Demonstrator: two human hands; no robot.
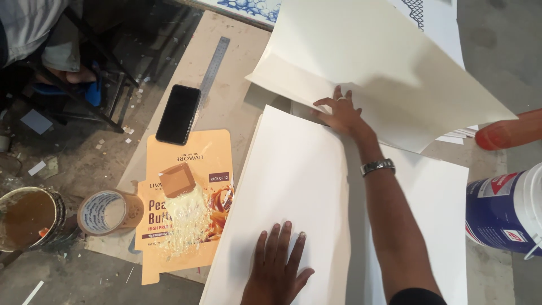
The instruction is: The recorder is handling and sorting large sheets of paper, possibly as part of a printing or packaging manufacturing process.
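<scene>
Head view: big white sheet lies flat on the floor, partly over a brown cardboard panel. Left hand rests palm-down on the sheet's near part, fingers spread, nothing pinched. Right hand reaches forward past the sheet's far edge, fingers spread and flat under a second cream sheet that is lifted and curving up above it; cannot tell whether it actually holds that sheet. Wristwatch on the right wrist. More white sheets lie under the right forearm.

Just left of the big sheet: flattened orange carton with printed food graphics, lying on the cardboard. Black phone rests at the carton's far end, steel ruler just beside it. Tape roll touches the carton's left edge, open tin of brown liquid near it. White-and-blue plastic bucket at right edge, orange-red cylinder above it. Another person's foot top left.
</scene>
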